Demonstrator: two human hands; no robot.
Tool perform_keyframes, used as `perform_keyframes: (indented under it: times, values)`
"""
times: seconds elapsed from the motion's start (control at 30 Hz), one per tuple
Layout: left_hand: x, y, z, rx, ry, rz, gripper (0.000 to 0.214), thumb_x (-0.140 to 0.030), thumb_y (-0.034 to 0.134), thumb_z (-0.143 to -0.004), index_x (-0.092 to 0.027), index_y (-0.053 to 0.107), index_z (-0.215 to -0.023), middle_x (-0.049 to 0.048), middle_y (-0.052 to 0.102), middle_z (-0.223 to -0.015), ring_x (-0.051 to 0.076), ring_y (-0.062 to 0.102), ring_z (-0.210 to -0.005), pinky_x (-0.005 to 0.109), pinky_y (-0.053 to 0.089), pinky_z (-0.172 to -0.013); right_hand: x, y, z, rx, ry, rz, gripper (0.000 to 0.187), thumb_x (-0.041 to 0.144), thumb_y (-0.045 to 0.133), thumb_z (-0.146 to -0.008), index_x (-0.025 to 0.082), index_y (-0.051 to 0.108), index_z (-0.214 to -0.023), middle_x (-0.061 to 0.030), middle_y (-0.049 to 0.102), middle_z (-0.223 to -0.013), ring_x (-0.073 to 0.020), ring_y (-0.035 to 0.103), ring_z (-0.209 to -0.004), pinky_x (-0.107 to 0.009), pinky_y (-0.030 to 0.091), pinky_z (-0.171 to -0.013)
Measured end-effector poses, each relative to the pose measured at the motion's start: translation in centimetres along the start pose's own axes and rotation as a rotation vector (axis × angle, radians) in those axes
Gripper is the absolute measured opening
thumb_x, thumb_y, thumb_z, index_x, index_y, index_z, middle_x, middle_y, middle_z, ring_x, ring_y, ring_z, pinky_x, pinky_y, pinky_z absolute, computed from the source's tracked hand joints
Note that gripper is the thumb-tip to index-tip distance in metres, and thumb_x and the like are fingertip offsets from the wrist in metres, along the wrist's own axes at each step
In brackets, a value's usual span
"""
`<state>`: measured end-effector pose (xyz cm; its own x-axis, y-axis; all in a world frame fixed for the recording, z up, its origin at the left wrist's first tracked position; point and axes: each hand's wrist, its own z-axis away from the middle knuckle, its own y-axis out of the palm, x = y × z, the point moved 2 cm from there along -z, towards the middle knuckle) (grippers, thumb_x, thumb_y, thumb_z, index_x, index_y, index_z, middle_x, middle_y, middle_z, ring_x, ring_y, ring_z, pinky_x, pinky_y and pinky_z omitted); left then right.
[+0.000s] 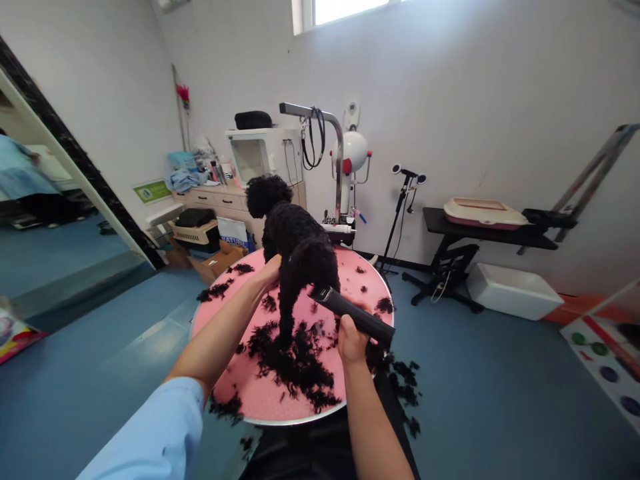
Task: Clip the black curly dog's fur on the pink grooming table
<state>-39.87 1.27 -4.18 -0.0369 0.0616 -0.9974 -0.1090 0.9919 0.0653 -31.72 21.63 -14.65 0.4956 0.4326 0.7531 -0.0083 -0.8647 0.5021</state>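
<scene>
A small black curly dog (295, 243) stands on a round pink grooming table (265, 397), facing away from me. My left hand (269, 272) rests against the dog's flank, its fingers mostly hidden in the fur. My right hand (351, 341) is closed round a black electric clipper (353, 313), whose blade end touches the dog's rear leg. Clumps of cut black fur (293, 363) cover the tabletop around the dog's feet.
A metal grooming arm with leashes (320, 137) rises behind the table. Cabinets and boxes (220, 200) line the far wall, a black side table with a tray (483, 217) stands right, a white tub (513, 290) below it. More fur (403, 387) lies on the blue floor.
</scene>
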Motion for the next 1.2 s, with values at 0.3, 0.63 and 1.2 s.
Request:
perform_keyframes:
  times: [0.3, 0.63, 1.2]
  values:
    - [0.4, 0.1, 0.0, -0.036, -0.015, 0.04, 0.024, -0.036, 0.077, -0.069, -0.015, 0.067, -0.076, 0.0022, 0.063, -0.058, 0.017, 0.058, -0.059, 0.025, 0.046, -0.055, 0.0, 2.5, -1.3, 0.018, 0.063, 0.208, 0.037, 0.027, 0.071, -0.073, 0.023, 0.059, -0.108, -0.0056, 0.065, -0.117, -0.0215, 0.061, -0.105, -0.045, 0.047, -0.1]
    - [0.4, 0.1, 0.7, 0.003, -0.081, 0.069, 0.019, -0.025, 0.075, -0.068, -0.015, 0.061, -0.061, -0.0019, 0.054, -0.048, 0.009, 0.043, -0.043, 0.019, 0.033, -0.041, 0.6, 2.8, 0.3, 0.01, -0.03, 0.159, 0.034, 0.026, 0.069, -0.074, 0.023, 0.056, -0.105, -0.0076, 0.066, -0.115, -0.0232, 0.063, -0.106, -0.046, 0.05, -0.097]
    - [0.3, 0.5, 0.7, -0.002, -0.106, 0.139, 0.024, -0.02, 0.075, -0.068, -0.016, 0.055, -0.055, -0.0025, 0.051, -0.045, 0.008, 0.042, -0.041, 0.019, 0.032, -0.041, -1.1, 4.3, -2.5, 0.075, 0.18, 0.196, 0.034, 0.036, 0.068, -0.07, 0.022, 0.064, -0.1, -0.0036, 0.071, -0.094, -0.0225, 0.064, -0.088, -0.04, 0.053, -0.085]
